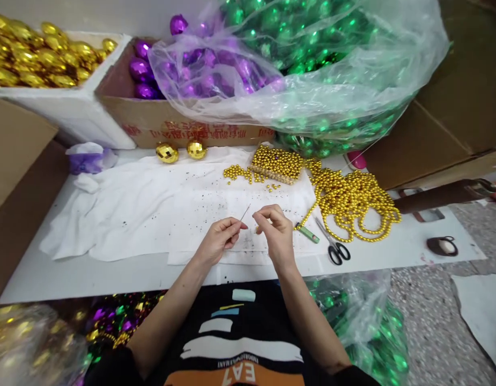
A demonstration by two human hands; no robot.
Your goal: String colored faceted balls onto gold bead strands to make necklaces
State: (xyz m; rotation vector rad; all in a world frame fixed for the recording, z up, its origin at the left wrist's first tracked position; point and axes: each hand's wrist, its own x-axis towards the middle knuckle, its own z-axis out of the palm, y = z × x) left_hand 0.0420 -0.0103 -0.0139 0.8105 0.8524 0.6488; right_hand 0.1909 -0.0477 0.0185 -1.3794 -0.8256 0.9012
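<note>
My left hand [220, 239] is closed, pinching a thin needle [245, 212] that points up and to the right. Just to its right, my right hand [276, 231] has its thumb and fingertips pressed together. What it pinches is too small to make out; a bit of gold shows beside its fingers. Both hands are over a white cloth [191, 214] dotted with dark specks. From near my right wrist a strand of gold beads [352, 198] runs up to a tangled heap. A green lighter [308, 234] and black-handled scissors [336, 249] lie right of that hand.
Loose gold beads fill a small box [278, 161]. Two gold mirrored baubles [167, 153] sit by a carton [183, 120] of purple balls. A bag of green balls [312, 64] bulges behind. A white box [71, 112] holds gold ornaments. Brown cardboard [452, 118] stands right.
</note>
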